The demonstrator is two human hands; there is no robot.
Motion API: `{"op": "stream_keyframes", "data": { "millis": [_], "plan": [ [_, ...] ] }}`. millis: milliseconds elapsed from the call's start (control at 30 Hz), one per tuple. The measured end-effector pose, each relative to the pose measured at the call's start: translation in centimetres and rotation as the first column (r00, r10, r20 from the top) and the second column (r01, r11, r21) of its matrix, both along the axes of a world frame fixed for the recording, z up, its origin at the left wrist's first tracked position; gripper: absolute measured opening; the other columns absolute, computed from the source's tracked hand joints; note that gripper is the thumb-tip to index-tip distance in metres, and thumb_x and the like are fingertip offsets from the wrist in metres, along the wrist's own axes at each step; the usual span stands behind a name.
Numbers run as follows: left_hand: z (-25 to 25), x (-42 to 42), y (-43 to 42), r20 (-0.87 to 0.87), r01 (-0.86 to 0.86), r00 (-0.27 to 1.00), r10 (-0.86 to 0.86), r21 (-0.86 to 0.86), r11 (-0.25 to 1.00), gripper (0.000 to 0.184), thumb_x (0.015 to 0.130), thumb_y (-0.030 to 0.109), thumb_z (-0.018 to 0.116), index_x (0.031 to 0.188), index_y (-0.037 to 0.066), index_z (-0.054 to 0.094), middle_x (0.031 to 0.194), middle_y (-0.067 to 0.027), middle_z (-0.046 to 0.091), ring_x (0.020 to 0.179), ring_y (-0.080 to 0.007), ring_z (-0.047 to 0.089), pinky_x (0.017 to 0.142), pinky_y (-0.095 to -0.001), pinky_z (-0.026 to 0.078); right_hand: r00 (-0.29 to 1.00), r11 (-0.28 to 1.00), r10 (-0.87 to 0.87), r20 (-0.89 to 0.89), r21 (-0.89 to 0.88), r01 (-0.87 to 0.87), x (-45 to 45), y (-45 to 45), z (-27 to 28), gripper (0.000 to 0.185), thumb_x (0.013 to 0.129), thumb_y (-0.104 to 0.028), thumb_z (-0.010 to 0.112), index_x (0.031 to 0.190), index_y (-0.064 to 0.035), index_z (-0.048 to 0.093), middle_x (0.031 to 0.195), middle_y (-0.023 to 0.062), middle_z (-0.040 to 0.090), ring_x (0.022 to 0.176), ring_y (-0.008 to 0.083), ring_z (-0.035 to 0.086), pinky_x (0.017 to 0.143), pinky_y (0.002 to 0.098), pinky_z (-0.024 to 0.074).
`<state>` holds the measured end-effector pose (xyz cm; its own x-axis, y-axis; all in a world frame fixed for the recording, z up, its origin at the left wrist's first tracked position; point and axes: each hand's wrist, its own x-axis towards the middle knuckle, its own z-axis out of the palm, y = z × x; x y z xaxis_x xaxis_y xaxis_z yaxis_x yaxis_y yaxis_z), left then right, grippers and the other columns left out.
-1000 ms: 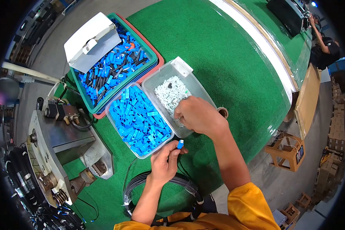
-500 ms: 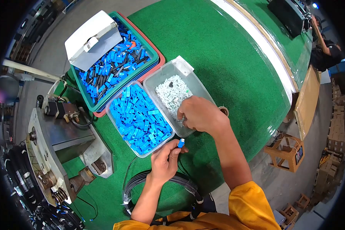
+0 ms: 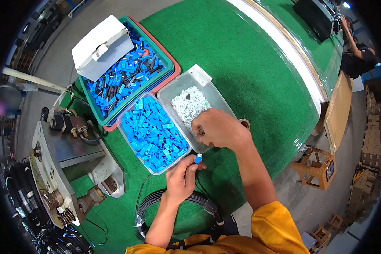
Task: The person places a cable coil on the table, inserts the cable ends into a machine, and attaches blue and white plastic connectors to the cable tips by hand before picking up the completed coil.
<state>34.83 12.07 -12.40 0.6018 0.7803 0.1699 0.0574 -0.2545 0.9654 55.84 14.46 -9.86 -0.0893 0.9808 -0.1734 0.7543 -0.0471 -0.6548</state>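
Observation:
My left hand (image 3: 181, 180) pinches a blue connector (image 3: 198, 158) with a white tip, in front of the clear tubs. A thin black cable appears to run from it toward the coiled black cable (image 3: 156, 199) below. My right hand (image 3: 220, 129) is over the near end of a clear tub (image 3: 218, 91) of small white parts (image 3: 189, 101). Its fingers are curled together, and whatever is between them is hidden. Beside that tub, touching it, a second clear tub (image 3: 120, 123) holds many blue connector housings (image 3: 154, 131).
Stacked green and red trays (image 3: 170, 63) hold blue and black pieces, with a white box (image 3: 101, 46) on top. At left stands a metal machine (image 3: 78, 148). A tape roll (image 3: 244, 123) lies behind my right wrist. Another person (image 3: 360, 57) is at far right.
My right hand has shifted slightly left within the white-parts tub, its fingers still curled. My left hand keeps the blue connector in nearly the same place.

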Motion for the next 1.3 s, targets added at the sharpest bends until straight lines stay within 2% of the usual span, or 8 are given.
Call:
{"op": "stream_keyframes", "data": {
  "millis": [167,367,433,467,533,767,933,1300],
  "plan": [
    [-0.3,0.0,0.0,0.012,-0.026,1.000,0.026,0.027,0.999,0.013,0.098,0.002,0.056,0.106,-0.007,0.061,0.080,-0.0125,0.070,0.071,-0.0195,0.068,0.067,-0.0300,0.054,0.994,0.999,-0.053,-0.097,-0.010,0.052,-0.1,-0.3,0.8,0.014,0.068,-0.007,0.069,0.077,-0.0004,0.060,0.069,0.0137,0.064,0.063,0.0313,0.062,0.059,0.0399,0.0493],
    [-0.1,0.0,0.0,0.045,-0.025,0.999,0.023,0.055,0.998,0.011,0.097,0.000,0.056,0.104,-0.006,0.061,0.079,-0.0130,0.070,0.070,-0.0203,0.068,0.065,-0.0304,0.054,0.920,0.978,-0.049,-0.390,0.169,0.124,0.0,-1.5,4.3,0.010,0.074,-0.002,0.067,0.080,-0.0011,0.060,0.063,0.0046,0.057,0.058,0.0127,0.055,0.055,0.0284,0.0447],
    [-0.1,0.0,0.0,0.070,-0.029,0.997,0.026,0.055,0.998,0.010,0.097,0.000,0.057,0.104,-0.006,0.061,0.079,-0.0131,0.070,0.069,-0.0203,0.068,0.063,-0.0304,0.053,0.777,0.975,-0.216,-0.591,-0.090,0.203,-0.2,-2.5,5.6,0.006,0.080,0.000,0.066,0.085,-0.0006,0.062,0.070,-0.0002,0.059,0.064,0.0042,0.052,0.057,0.0229,0.0428],
    [-0.1,0.0,-0.1,0.093,-0.032,0.995,0.027,0.052,0.998,0.010,0.097,0.000,0.057,0.104,-0.006,0.061,0.079,-0.0132,0.070,0.068,-0.0204,0.068,0.062,-0.0304,0.053,0.778,0.975,-0.216,-0.590,-0.090,0.202,-0.6,-3.0,5.4,0.006,0.080,0.000,0.066,0.085,-0.0006,0.062,0.070,-0.0002,0.059,0.064,0.0042,0.052,0.057,0.0229,0.0428],
    [-0.3,-0.2,-0.1,0.098,-0.022,0.995,0.017,0.054,0.998,0.010,0.096,0.000,0.057,0.103,-0.006,0.061,0.079,-0.0132,0.070,0.068,-0.0202,0.068,0.061,-0.0302,0.053,0.484,0.949,-0.223,-0.846,-0.075,0.305,-1.7,-4.3,4.7,0.007,0.085,0.002,0.066,0.091,0.0016,0.065,0.081,-0.0004,0.063,0.071,0.0035,0.055,0.061,0.0206,0.0432],
    [0.4,-0.5,0.0,0.080,-0.034,0.997,0.023,0.150,0.988,0.009,0.093,0.001,0.062,0.101,-0.005,0.062,0.075,-0.0106,0.070,0.065,-0.0212,0.066,0.059,-0.0313,0.051,0.223,0.859,-0.336,-0.915,-0.200,0.472,-5.1,-7.5,3.7,0.014,0.089,0.001,0.070,0.101,0.0048,0.068,0.083,0.0044,0.068,0.072,0.0092,0.064,0.061,0.0227,0.0501],
    [0.6,-0.6,-0.1,0.086,-0.064,0.995,0.049,0.183,0.981,0.010,0.090,-0.001,0.065,0.099,-0.005,0.064,0.073,-0.0095,0.070,0.064,-0.0227,0.066,0.060,-0.0325,0.051,0.071,0.823,-0.395,-0.916,-0.319,0.469,-6.4,-8.5,3.0,0.014,0.087,-0.001,0.072,0.100,0.0031,0.071,0.079,0.0027,0.067,0.066,0.0057,0.059,0.054,0.0187,0.0424],
    [0.4,-0.6,0.3,0.071,-0.042,0.997,0.025,0.252,0.967,0.020,0.082,-0.005,0.070,0.101,-0.006,0.065,0.072,-0.0094,0.068,0.062,-0.0236,0.065,0.059,-0.0329,0.051,0.027,0.810,-0.389,-0.921,-0.328,0.486,-6.6,-8.8,2.6,0.013,0.089,-0.002,0.070,0.100,0.0039,0.071,0.079,0.0036,0.065,0.064,0.0077,0.056,0.054,0.0215,0.0421]
  ]
}}
